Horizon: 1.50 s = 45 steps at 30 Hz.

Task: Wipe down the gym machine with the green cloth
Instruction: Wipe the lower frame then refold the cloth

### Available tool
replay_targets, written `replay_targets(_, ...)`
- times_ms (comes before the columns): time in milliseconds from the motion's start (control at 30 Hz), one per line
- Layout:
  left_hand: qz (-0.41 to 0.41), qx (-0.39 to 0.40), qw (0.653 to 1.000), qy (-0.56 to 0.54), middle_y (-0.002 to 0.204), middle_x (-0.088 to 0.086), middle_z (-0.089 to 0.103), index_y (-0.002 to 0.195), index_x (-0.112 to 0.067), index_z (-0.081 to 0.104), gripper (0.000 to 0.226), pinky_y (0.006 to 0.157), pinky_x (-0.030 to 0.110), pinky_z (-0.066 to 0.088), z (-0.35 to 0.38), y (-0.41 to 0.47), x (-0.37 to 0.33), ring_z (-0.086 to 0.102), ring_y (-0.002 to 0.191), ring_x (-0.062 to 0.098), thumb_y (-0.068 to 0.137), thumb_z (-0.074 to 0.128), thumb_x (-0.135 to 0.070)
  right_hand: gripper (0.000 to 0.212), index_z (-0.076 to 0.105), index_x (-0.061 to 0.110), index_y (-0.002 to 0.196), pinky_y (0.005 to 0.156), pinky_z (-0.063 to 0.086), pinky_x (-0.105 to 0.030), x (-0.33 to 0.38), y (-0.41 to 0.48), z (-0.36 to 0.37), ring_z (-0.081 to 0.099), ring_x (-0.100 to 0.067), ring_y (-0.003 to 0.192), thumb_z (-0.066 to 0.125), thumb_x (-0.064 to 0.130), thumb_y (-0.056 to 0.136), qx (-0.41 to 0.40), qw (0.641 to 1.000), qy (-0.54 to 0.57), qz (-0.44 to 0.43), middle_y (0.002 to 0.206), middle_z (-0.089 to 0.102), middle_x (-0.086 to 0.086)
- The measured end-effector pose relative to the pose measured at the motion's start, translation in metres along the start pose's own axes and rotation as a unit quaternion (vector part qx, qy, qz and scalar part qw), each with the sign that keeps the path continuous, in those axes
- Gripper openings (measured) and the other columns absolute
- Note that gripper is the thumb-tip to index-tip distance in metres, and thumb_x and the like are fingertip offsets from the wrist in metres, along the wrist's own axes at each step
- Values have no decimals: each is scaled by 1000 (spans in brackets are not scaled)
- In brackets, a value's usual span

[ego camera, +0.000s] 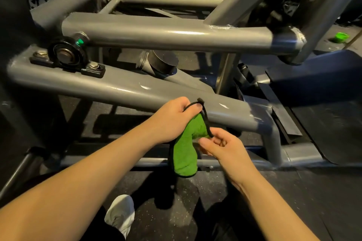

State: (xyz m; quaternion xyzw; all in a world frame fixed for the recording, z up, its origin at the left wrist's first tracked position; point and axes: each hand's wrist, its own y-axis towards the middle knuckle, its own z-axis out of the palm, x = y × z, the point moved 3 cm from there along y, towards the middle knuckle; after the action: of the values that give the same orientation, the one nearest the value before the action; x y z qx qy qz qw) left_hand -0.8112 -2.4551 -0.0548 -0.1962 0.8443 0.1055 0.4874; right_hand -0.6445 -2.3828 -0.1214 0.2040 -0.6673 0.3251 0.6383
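One green cloth [186,154], top pinched by left fingers [183,103], side pinched by right fingers [218,133]

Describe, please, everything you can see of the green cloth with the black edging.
The bright green terry-looking cloth with black stitched edging is bunched into a soft fold. The left hand grips its top; the right hand pinches its edge at the side. Its lower end hangs free below the machine's grey painted metal tube.

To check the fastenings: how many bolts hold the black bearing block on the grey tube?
2. The left bolt sits at the bearing block's left end, the right bolt at its right end. Others underneath may be hidden.
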Motion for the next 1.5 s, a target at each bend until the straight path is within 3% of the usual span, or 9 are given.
replay_targets(100,2,23,1000,19,69,-4,53,84,-12,58,40,63,32,41,3,-1,-2,47,62,11,101,55,-48,25,73,12,110,90,56,-41,-6,1,-6,69,-22,87,80,16,86,-42,999,-25,-3,101,72,-23)
replay_targets(367,-14,76,997,14,60,-11,52,78,-15,61,31,63,30,40,3,-5,-6,47,56,4,103,52,-30,42,55,0,129,91,59,-51,3,-11,5,71,-39,106,65,19,92,-13,974,217,69,116,70,-27)
replay_targets(733,-8,29,997,71,76,-1,53,87,-9,56,37,65,34,39,2,-11,-12,49,70,15,109,39,-33,43,65,20,124,87,57,-30,3,-10,-13,73,-17,104,75,2,87,-13,999,18,40,111,76,-1)
replay_targets(900,49,6,992,117,81,2,60,89,-16,51,31,69,38,46,6,-12,-10,56,74,17,110,38,-37,9,79,34,93,90,54,-32,6,-8,-15,68,-13,95,80,29,85,30,981,-192,11,104,72,0)
replay_targets(1000,73,7,992,103,76,-3,59,87,-22,53,26,63,31,42,5,-13,-9,54,70,11,108,45,-36,9,78,26,81,94,51,-30,5,-6,-11,68,-6,105,82,19,84,27,987,-161,4,112,72,8)
replay_targets(1167,103,6,992,79,73,-7,57,84,-24,52,25,68,34,45,6,-14,-11,51,68,9,106,48,-34,26,72,24,110,90,56,-27,7,-9,5,71,-13,102,77,11,89,118,987,-113,3,106,76,4)
replay_targets(1267,103,10,991,90,75,-6,59,86,-21,55,24,70,35,45,7,-11,-10,53,71,11,105,50,-35,28,62,27,69,61,39,-20,8,-10,10,48,-11,62,73,18,93,136,971,-195,-28,65,53,11)
replay_targets(1333,95,10,990,101,75,-6,59,85,-22,54,25,69,34,45,6,-9,-8,53,71,10,105,50,-35,42,47,19,61,58,26,-24,10,-11,7,31,-12,60,71,21,95,121,971,-202,-38,62,34,3)
replay_targets(1500,47,21,992,113,101,-7,68,109,-22,68,24,86,30,49,4,-4,2,60,94,5,106,44,-23,14,71,5,96,67,50,-24,21,-14,4,61,-16,73,60,13,101,108,990,-86,-16,84,66,-23)
